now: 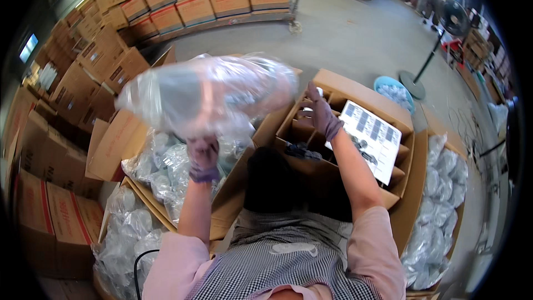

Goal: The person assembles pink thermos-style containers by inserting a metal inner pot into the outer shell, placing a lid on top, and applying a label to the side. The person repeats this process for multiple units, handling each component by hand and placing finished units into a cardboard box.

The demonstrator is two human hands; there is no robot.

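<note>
My left hand (pixel 203 154), in a purple-grey glove, is closed on the near edge of a large clear plastic bag (pixel 216 91). The bag is raised over an open carton and smeared by motion; pale, rounded shapes show inside, but their kind cannot be made out. My right hand (pixel 322 112), gloved alike, hovers over the left part of a carton with cardboard dividers (pixel 402 161). Its fingers are apart, with a small white thing near the fingertips. A white printed sheet (pixel 373 136) with dark pictures lies on the dividers, beside my right forearm.
Plastic-wrapped items (pixel 172 166) fill the carton under the bag. More wrapped items (pixel 130 228) are at lower left, and others (pixel 441 205) on the right. A blue basin (pixel 391 83) and a standing fan (pixel 413 84) are beyond. Stacked cartons (pixel 194 8) line the far left.
</note>
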